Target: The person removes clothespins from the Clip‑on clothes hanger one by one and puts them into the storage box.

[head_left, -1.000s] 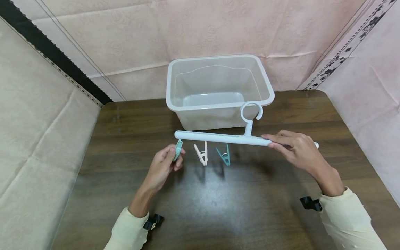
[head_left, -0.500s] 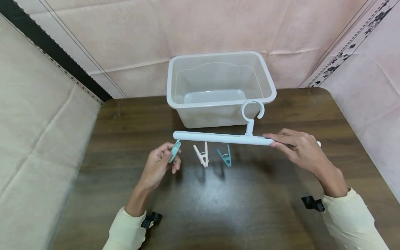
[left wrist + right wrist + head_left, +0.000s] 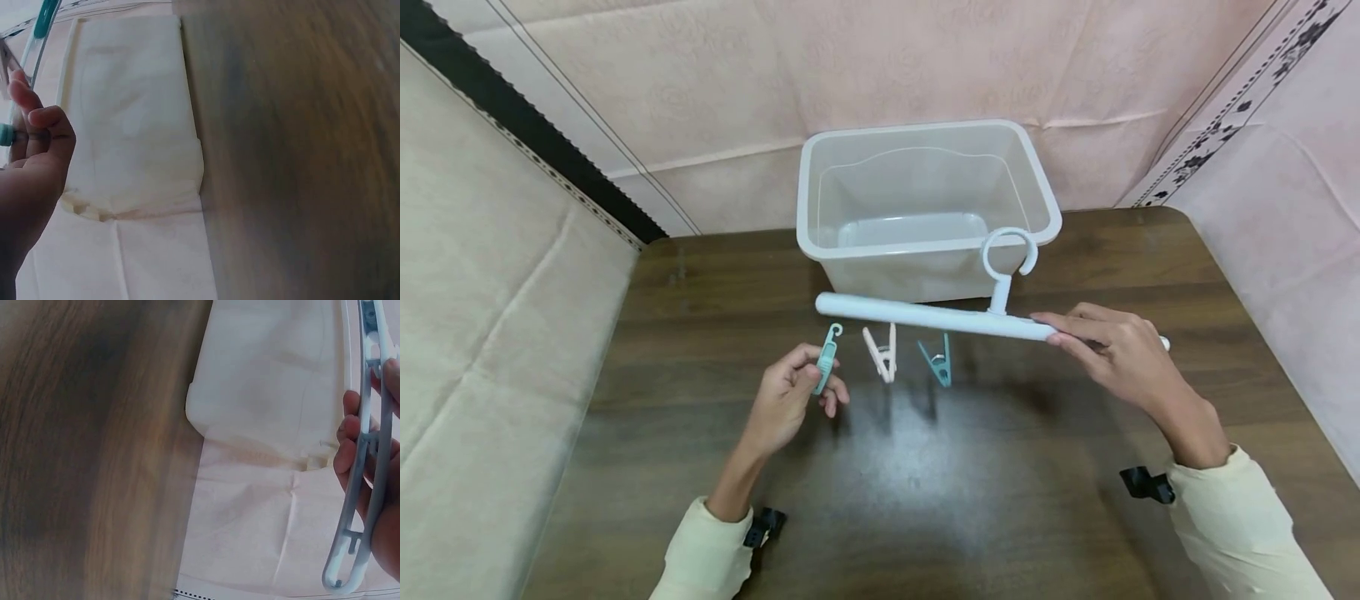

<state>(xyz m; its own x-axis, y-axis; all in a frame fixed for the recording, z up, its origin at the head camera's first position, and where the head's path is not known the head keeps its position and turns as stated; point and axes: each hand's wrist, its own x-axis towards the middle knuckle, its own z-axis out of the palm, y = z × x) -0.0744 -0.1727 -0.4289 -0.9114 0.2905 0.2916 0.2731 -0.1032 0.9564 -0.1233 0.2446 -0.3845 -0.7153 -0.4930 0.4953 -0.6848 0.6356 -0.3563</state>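
Observation:
My right hand (image 3: 1108, 350) grips a light-blue clothes hanger (image 3: 910, 312) by its right part, with the hook upward. In the right wrist view the underside of the hanger (image 3: 353, 506) shows as an open frame with cross ribs, my fingers (image 3: 347, 428) around it. A pale pink clothespin (image 3: 887, 365) and a teal clothespin (image 3: 943, 367) hang beneath the bar. Below its left end, my left hand (image 3: 786, 400) pinches a light-teal clothespin (image 3: 826, 362) between thumb and fingers. That clothespin's small hook points up, a short gap under the bar.
A translucent white plastic bin (image 3: 880, 279) stands at the back of the brown wooden table (image 3: 910, 517), behind the hanger. The hanger's hook overlaps the bin's front rim in the head view. Pale cloth sheets (image 3: 925, 67) surround the table at the back and sides.
The hanger's left end has risen away from the left hand's clothespin, whose hook now shows apart from the bar. The two hanging clothespins have moved up with the bar.

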